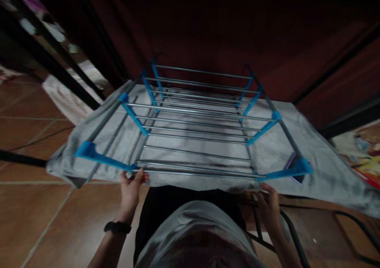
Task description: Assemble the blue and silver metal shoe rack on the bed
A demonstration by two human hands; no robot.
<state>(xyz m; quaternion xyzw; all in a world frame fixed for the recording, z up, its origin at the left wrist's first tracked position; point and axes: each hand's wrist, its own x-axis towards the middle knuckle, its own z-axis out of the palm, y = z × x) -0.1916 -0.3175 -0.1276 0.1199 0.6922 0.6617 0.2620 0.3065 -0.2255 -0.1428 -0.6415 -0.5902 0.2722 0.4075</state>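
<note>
A metal-tube rack (202, 112) with blue plastic connectors lies on a grey cloth (190, 181), its shelf bars running left to right. At the rack's near left corner, my left hand (132, 187) has its fingers curled round the front bar beside a blue connector (103, 157). My right hand (268, 204) is closed at the near right corner, just under the other blue connector (285, 173); its fingertips are dim, but they appear to grip the rack's end. A dark phone (298, 178) lies partly hidden behind that connector.
Dark red curtain (208, 30) hangs behind the rack. Dark metal posts (53, 54) rise at the left, with a striped cloth (71, 90) past them. A black-framed chair (292, 232) stands at lower right. Colourful items (363, 149) lie at the right edge. The floor is tiled (35, 208).
</note>
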